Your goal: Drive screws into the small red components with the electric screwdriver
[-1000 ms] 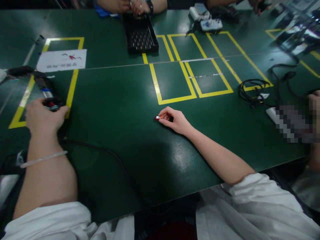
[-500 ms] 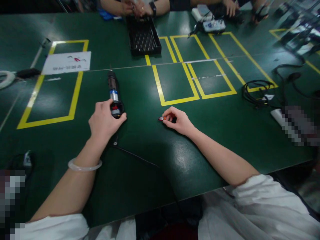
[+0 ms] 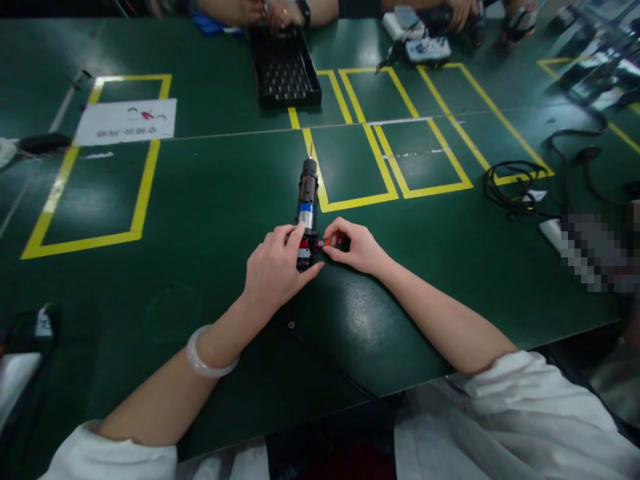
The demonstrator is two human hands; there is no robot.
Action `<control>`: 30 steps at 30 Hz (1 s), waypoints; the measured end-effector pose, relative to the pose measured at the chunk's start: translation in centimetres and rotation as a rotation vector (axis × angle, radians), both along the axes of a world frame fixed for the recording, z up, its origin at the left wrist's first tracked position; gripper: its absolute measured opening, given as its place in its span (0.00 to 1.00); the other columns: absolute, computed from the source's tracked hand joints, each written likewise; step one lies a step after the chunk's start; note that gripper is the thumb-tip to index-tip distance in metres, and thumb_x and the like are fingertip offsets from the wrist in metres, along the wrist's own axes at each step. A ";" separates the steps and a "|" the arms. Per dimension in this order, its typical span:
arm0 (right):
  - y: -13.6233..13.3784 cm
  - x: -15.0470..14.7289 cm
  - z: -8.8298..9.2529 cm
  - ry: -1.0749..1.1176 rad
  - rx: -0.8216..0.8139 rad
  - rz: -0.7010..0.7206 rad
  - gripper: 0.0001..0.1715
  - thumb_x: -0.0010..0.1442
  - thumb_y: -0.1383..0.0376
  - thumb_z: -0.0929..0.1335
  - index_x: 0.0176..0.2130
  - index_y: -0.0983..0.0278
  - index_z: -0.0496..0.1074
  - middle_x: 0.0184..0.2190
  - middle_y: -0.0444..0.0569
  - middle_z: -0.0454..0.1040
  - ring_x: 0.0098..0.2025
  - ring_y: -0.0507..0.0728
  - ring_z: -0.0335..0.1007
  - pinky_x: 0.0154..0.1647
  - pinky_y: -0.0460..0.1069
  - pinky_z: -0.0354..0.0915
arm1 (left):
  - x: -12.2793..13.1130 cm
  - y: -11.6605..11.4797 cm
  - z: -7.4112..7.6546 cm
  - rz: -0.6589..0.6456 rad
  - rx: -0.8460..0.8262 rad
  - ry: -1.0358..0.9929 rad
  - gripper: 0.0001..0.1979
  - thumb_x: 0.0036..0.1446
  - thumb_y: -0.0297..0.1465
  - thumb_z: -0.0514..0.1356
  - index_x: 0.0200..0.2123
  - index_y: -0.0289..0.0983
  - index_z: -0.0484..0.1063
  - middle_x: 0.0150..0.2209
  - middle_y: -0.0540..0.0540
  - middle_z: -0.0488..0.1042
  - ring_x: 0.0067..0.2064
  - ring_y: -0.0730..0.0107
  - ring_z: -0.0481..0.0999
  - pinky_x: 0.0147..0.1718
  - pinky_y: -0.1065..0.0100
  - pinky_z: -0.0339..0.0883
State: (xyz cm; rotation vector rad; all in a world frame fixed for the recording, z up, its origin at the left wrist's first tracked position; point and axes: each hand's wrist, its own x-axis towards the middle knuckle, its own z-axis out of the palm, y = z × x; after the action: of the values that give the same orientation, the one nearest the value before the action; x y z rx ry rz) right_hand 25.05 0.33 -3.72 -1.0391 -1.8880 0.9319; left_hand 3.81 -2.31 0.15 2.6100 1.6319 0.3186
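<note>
My left hand [image 3: 274, 270] is closed around the rear part of an electric screwdriver [image 3: 307, 200]. The tool has a black and silver body with a blue band, and its thin bit points away from me. A black cord [image 3: 327, 363] trails from that end toward the table's near edge. Pinched in the fingertips of my right hand [image 3: 353, 245] is a small orange-and-red piece [image 3: 326, 243], too small to tell its kind. The piece is right beside the screwdriver's right side; whether they touch I cannot tell.
On the green table [image 3: 225, 180], yellow tape outlines [image 3: 360, 201] mark several rectangles. A white paper [image 3: 125, 122] lies at the left. Farther off stands a black tray [image 3: 287, 73] by a co-worker's hands [image 3: 283, 13]. Coiled black cable [image 3: 510, 180] lies at the right.
My left hand has brought the electric screwdriver to the right, up against the small piece. My right hand has stayed almost in place, still pinching it.
</note>
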 end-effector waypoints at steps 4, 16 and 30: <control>0.1 -0.1 -0.2 -0.074 0.081 0.004 0.05 0.60 0.66 0.71 0.38 0.63 0.71 0.34 0.46 0.72 0.36 0.54 0.70 0.39 0.49 0.65 | 0.1 -0.1 -0.1 0.010 -0.031 -0.025 0.38 0.60 0.45 0.65 0.67 0.33 0.61 0.60 0.33 0.68 0.57 0.48 0.72 0.46 0.57 0.75; -0.5 -0.2 0.5 -0.018 0.045 0.016 0.06 0.62 0.69 0.66 0.42 0.62 0.68 0.33 0.44 0.76 0.33 0.52 0.72 0.38 0.48 0.68 | 0.8 0.3 0.3 0.061 -0.012 0.078 0.38 0.64 0.52 0.59 0.67 0.33 0.62 0.54 0.34 0.69 0.51 0.48 0.73 0.37 0.59 0.73; -0.4 0.1 0.4 0.015 -0.032 0.038 0.10 0.63 0.67 0.66 0.47 0.62 0.67 0.37 0.46 0.79 0.36 0.52 0.74 0.41 0.49 0.68 | -0.9 1.9 0.7 0.077 0.007 0.143 0.34 0.65 0.46 0.57 0.70 0.41 0.61 0.51 0.34 0.67 0.49 0.47 0.71 0.39 0.58 0.70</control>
State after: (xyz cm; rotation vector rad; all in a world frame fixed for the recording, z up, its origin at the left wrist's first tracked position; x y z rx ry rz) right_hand 25.12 -0.04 -3.33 -1.0152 -1.8915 0.9917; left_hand 2.93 -0.41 0.81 2.6351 1.7810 0.1436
